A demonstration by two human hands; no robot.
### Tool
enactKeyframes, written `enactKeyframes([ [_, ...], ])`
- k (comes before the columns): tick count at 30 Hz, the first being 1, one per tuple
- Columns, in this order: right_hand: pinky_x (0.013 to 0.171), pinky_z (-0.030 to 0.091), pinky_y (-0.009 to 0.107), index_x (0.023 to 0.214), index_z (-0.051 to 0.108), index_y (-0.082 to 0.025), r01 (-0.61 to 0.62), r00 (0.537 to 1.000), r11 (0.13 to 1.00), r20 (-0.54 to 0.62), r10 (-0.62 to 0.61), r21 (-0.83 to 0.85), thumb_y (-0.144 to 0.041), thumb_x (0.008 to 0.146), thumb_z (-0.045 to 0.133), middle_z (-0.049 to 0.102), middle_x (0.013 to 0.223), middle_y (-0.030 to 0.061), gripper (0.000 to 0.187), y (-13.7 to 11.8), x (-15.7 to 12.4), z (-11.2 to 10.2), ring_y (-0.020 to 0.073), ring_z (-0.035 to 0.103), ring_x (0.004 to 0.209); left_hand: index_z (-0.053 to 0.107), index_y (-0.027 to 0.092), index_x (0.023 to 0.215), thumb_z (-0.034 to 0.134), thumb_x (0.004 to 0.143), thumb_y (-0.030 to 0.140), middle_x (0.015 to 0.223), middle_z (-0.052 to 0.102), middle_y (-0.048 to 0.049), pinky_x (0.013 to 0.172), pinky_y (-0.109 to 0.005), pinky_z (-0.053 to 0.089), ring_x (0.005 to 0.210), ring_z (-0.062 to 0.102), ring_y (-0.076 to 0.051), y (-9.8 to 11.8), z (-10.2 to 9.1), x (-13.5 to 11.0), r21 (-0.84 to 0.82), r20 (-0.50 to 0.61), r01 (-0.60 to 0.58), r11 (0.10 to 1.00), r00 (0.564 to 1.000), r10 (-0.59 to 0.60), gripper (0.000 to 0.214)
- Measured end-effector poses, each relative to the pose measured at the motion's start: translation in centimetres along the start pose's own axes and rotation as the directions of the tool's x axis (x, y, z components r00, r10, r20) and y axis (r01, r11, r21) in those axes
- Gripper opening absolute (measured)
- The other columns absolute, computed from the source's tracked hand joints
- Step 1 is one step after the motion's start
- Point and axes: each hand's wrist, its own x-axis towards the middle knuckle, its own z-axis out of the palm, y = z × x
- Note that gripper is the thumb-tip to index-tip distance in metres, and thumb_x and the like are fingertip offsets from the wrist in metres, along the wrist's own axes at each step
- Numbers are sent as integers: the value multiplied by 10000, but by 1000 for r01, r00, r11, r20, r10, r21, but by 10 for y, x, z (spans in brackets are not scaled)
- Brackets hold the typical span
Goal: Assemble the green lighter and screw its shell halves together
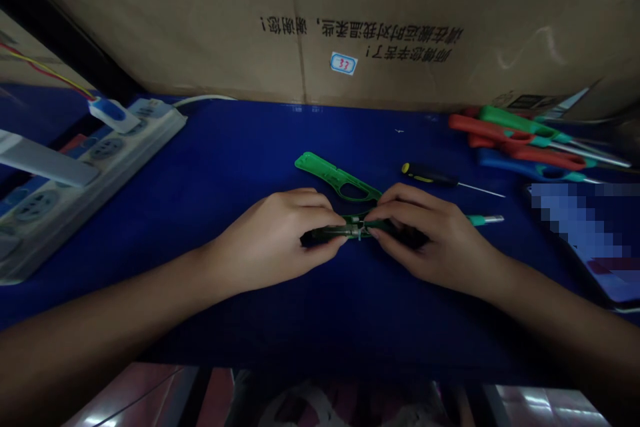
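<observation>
An opened green long-necked lighter [353, 231] lies across the blue table between my hands, its inner parts bare. My left hand [287, 230] closes around its left end, thumb and fingertips pinching it beside the clear tank. My right hand [433, 230] grips the other end, with thumb and index fingertip at a small part near the middle, too small to name. The lighter's metal tip [493, 219] sticks out past my right hand. Just behind my hands rests the loose green casing half [323, 170], hollow side up. My palms hide much of the lighter.
Behind the casing lies a black and yellow screwdriver [430, 173]. Several red, green and blue lighters [520, 140] are piled at the right, near a phone [590, 247]. A power strip [105, 150] runs along the left. A cardboard box [200, 33] stands across the back.
</observation>
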Motion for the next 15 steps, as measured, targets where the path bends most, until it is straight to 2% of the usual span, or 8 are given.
enactKeyframes([
  [4, 682, 544, 252, 1082, 675, -189, -4, 1000, 1000, -5, 4, -8, -117, 928, 611, 618, 997, 51, 182, -1, 0, 1, 121, 618, 789, 771, 212, 1091, 665, 944, 180, 964, 724, -3, 802, -248, 555, 876, 686, -124, 1, 0, 0, 17, 25, 34, 999, 999, -35, 184],
  [11, 680, 551, 267, 1108, 661, -195, -24, 1000, 999, -13, 23, -33, -141, 942, 606, 624, 994, 52, 183, -1, 0, 1, 120, 603, 748, 774, 219, 1075, 670, 950, 195, 959, 718, -14, 777, -255, 550, 873, 678, -134, -2, 3, -1, 52, -66, 26, 998, 998, -23, 164],
  [15, 692, 550, 265, 1121, 663, -195, -15, 1000, 1000, -9, 15, -27, -135, 944, 601, 626, 1001, 53, 197, -1, 0, 2, 120, 605, 757, 774, 220, 1087, 670, 947, 192, 961, 722, -19, 780, -263, 555, 892, 678, -144, -4, 3, -1, 51, -37, 34, 998, 999, -32, 177],
])
